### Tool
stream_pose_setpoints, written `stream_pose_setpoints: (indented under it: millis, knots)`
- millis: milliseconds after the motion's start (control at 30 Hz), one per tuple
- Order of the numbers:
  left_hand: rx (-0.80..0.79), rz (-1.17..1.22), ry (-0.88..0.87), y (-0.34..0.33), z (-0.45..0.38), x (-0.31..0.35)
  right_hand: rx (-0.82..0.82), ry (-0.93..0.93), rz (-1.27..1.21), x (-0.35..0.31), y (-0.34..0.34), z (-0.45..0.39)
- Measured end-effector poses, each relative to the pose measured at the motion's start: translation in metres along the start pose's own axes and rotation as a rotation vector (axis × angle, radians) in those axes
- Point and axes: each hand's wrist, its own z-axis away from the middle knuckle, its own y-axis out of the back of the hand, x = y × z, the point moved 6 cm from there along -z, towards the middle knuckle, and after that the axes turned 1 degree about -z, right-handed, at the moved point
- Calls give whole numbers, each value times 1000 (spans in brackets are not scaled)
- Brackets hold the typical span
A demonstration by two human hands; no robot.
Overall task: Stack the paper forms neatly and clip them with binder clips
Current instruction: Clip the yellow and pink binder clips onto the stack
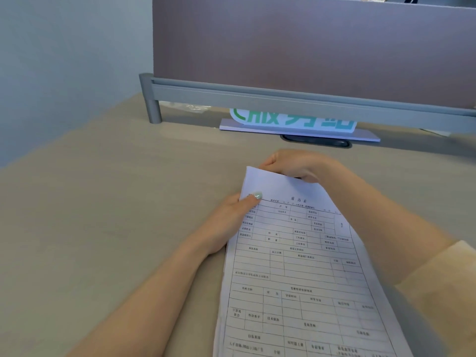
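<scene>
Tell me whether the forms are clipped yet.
Cannot tell. No clip shows on the forms, but the right hand covers their top edge; the left hand pinches the side.

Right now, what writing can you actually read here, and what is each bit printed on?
"履历表": the heading at the top of the paper forms, faint, so my best reading.
Table labels on the forms: too small and blurred to read.
Green characters on the white sign under the partition: tops cut off, possibly "服务"; unsure.
</scene>
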Motion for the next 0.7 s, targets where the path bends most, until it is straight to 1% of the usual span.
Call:
stream_pose_setpoints:
  millis: [67,133,233,367,433,500,567,700]
  knots:
    - [-25,28,-5,0,0,0,-24,-33,3,3,-1,-3]
    - [-44,61,-5,-1,0,1,-15,-43,4,4,0,-6]
    - [-35,101,3,1,-2,0,-29,-61,14,3,1,-2]
    - [-33,107,2,1,-3,0,-118,-103,36,6,2,4]
    - [-7,51,-19,0,-3,0,-147,-104,-44,8,2,3]
    - [24,-86,-70,-3,-3,2,-189,-111,-114,10,-1,1]
    - [22,-191,-124,-8,-1,6,-236,-101,-104,13,-2,0]
    - [-8,-232,-137,-12,1,9,-334,-48,-80,13,-3,6]
